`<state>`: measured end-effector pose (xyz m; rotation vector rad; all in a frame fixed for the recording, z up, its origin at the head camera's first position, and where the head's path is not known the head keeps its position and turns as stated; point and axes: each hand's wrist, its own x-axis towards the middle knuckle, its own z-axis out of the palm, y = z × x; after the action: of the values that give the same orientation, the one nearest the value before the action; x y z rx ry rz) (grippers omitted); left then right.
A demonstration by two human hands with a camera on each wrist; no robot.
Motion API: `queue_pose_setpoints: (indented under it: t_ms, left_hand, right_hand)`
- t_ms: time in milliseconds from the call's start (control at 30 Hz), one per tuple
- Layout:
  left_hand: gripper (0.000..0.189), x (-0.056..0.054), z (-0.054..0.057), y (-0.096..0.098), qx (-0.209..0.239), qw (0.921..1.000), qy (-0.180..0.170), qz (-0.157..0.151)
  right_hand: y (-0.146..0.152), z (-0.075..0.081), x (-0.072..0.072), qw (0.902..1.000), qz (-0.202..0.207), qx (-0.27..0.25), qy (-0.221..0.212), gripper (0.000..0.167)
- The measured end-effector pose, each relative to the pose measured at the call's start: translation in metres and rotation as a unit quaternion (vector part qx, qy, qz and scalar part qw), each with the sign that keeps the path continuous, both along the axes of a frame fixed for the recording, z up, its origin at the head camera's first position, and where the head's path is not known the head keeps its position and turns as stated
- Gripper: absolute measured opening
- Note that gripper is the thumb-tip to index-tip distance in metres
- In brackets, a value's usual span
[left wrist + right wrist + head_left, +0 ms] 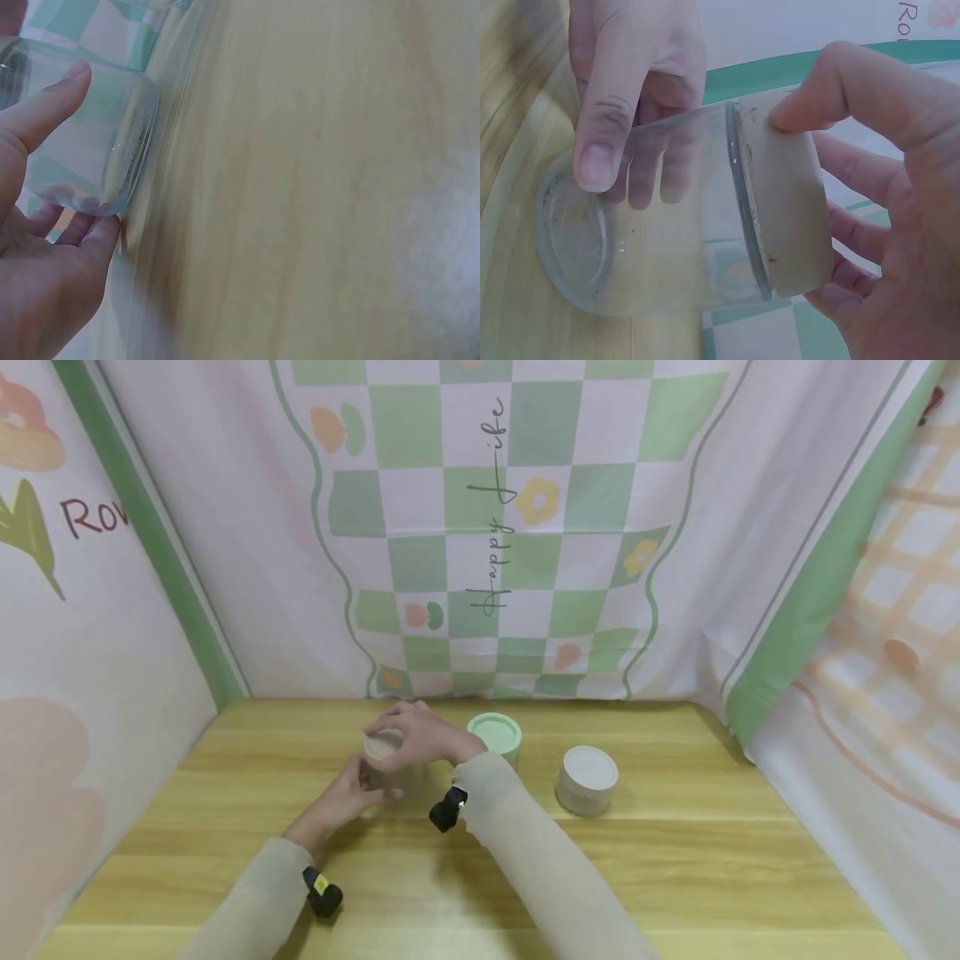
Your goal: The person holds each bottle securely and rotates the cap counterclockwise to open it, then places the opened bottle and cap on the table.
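A clear glass jar (667,255) stands upright on the table's left side, a beige lid (789,202) at its mouth. Around the lower body of the jar curls my left hand (341,802), thumb on one side and fingers on the other. My right hand (427,735) grips the lid from above, its thumb and fingers spread about the edge. The right wrist view shows the lid against the jar's rim; whether it is fully seated I cannot tell. Through the glass no contents are visible.
Right of the hands, a jar with a pale green lid (494,733) is partly hidden by my right forearm. Farther right stands a shorter jar with a white lid (590,768). A printed curtain (540,552) hangs along the back edge of the wooden table (712,860).
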<state>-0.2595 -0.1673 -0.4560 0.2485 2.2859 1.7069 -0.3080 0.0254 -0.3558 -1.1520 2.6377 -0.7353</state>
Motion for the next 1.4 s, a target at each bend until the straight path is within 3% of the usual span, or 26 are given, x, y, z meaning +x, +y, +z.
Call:
queue_pose_setpoints:
  t_ms: [233, 400, 567, 700, 800, 1100, 1400]
  left_hand:
    - [0.096, 0.000, -0.002, -0.001, 0.002, 1.0000, 0.006, 0.002]
    - [0.097, 0.001, -0.001, 0.001, 0.006, 0.9999, 0.008, -0.002]
    - [0.098, -0.001, -0.004, 0.002, 0.019, 0.9995, 0.023, -0.014]
    - [0.098, -0.002, -0.004, 0.002, 0.018, 0.9994, 0.029, -0.012]
    - [0.099, -0.001, -0.004, 0.002, 0.016, 0.9996, 0.023, -0.006]
    - [0.100, 0.000, -0.002, 0.002, 0.007, 0.9999, 0.007, 0.010]
    - [0.101, 0.000, -0.002, 0.001, 0.011, 0.9999, 0.002, 0.012]
  right_hand:
    - [-0.005, -0.003, 0.005, 0.9997, -0.020, -0.010, 0.008, 0.065]
    - [-0.016, -0.005, 0.016, 0.9939, -0.097, -0.017, 0.050, 0.065]
    - [-0.023, -0.009, 0.029, 0.9747, -0.163, 0.031, 0.150, 0.057]
    - [-0.025, -0.014, 0.034, 0.9519, -0.190, 0.088, 0.224, 0.065]
    - [-0.026, -0.018, 0.036, 0.9427, -0.198, 0.103, 0.248, 0.070]
    - [-0.027, -0.025, 0.036, 0.9488, -0.201, 0.059, 0.237, 0.069]
    - [-0.025, -0.026, 0.032, 0.9545, -0.189, 0.050, 0.225, 0.072]
